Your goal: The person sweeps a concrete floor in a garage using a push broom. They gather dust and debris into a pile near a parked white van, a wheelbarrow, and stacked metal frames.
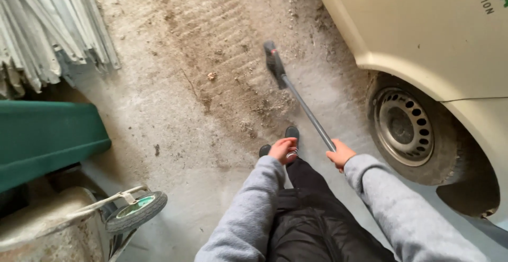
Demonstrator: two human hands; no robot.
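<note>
I look down at a dusty concrete floor (174,119). My right hand (339,154) grips the grey metal handle of a push broom (307,111), whose dark brush head (274,62) rests on the floor ahead of me, among dirt and tyre tracks. My left hand (282,149) hangs in front of me, fingers curled, apart from the handle and holding nothing that I can see. Both arms wear grey sleeves. Below are my black trousers and the tips of my dark shoes (291,133).
A cream van (434,34) stands at the right, its front wheel (406,127) close to my right hand. A green bin (42,135) and a wheelbarrow with a small wheel (136,210) sit at the left. Grey metal sheets (47,29) lean at the top left.
</note>
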